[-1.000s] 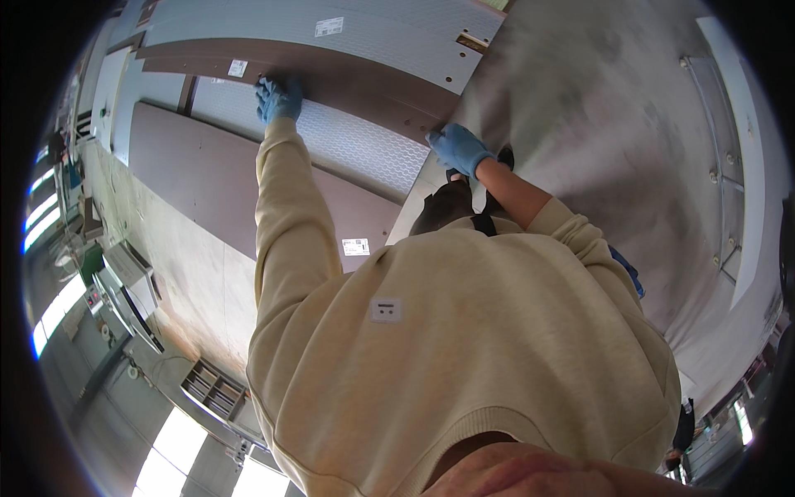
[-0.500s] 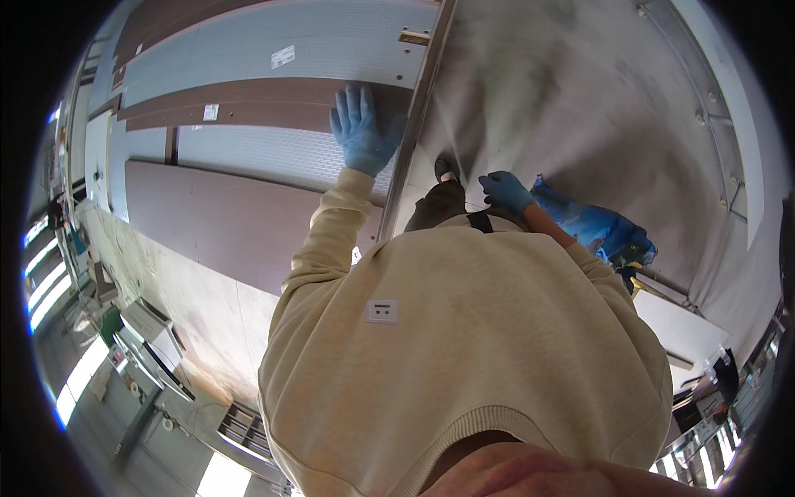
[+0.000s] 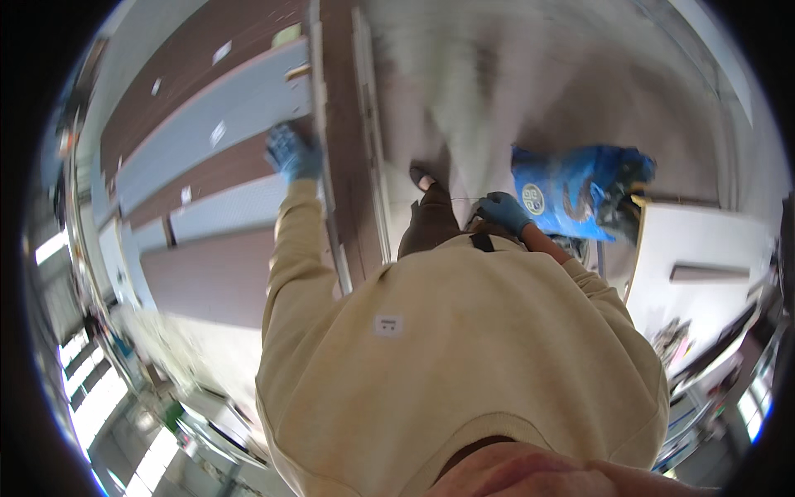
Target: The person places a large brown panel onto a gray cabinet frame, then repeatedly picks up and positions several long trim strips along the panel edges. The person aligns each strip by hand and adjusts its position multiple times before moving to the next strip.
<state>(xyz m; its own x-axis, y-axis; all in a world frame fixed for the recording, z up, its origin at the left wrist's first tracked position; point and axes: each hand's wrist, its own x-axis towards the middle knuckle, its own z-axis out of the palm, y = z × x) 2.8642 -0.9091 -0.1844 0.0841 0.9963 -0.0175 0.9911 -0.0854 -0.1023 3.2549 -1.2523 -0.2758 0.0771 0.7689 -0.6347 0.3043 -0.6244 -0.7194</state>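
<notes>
My left hand, in a blue glove, lies near the right end of a dark brown strip in a stack of long panels. Motion blurs it, but its fingers look stretched out, with nothing held in them. Beside the strip is a light grey-blue panel with a small white label. My right hand, also gloved in blue, hangs by my thigh with its fingers curled in. Whatever is inside those fingers, if anything, is hidden.
A long brown edge board runs along the stack's right end. On the floor to the right lies a crumpled blue bag. Close to it stands a white panel with a dark slot. A plain mauve-brown panel is at the near left.
The view has turned, so the panels sit farther left and the blue bag shows more fully. My left hand still reaches over the panel ends. My right hand stays curled by my thigh.
</notes>
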